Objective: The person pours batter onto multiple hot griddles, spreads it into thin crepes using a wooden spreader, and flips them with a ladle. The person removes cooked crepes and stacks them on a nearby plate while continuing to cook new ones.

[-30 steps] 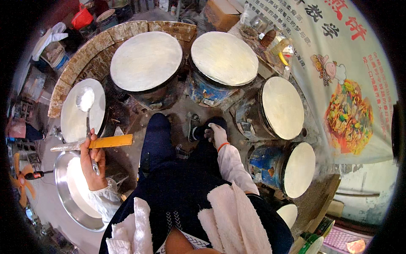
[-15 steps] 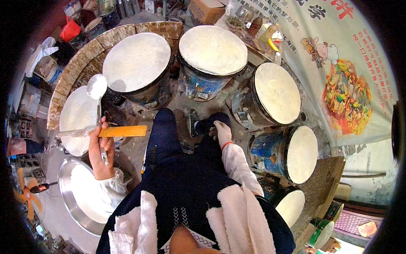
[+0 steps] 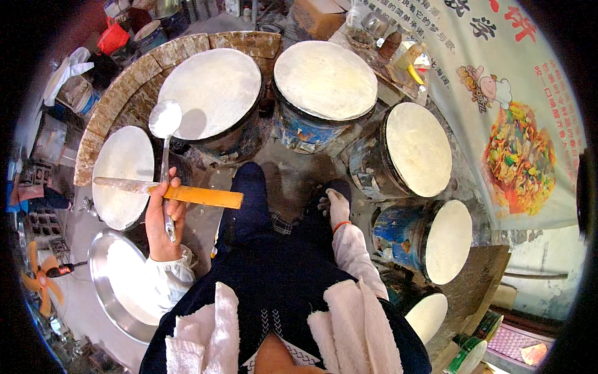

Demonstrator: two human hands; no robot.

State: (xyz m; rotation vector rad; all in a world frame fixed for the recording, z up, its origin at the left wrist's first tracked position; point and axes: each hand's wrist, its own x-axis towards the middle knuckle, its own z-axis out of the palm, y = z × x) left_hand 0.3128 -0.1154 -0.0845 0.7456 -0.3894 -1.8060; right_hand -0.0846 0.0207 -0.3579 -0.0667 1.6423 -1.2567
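My left hand (image 3: 165, 215) is closed round a metal ladle (image 3: 166, 118) and a flat spreading stick (image 3: 212, 197) together. The ladle's round bowl looks coated in white. The stick is yellow at one end and whitish at the other, and it crosses the ladle's handle. Both are held above the floor, the stick's pale end over the leftmost griddle (image 3: 123, 177). Below my left forearm sits a wide metal basin (image 3: 99, 274) of white batter (image 3: 128, 280). My right hand (image 3: 335, 204), with an orange band at the wrist, hangs by my right knee, empty, its fingers loosely bent and apart.
Several drum stoves stand in an arc around me, topped by pale, coated griddles (image 3: 210, 93), (image 3: 325, 81), (image 3: 418, 149), (image 3: 447, 242). A curved board rim (image 3: 115, 93) runs behind those at left. Bottles (image 3: 390, 45) stand at the far right. An orange fan (image 3: 42, 280) is at left.
My left hand has shifted slightly right with the ladle and stick, and the stick now tilts down to the right. The whole view has shifted a little; my right hand stays by the knee.
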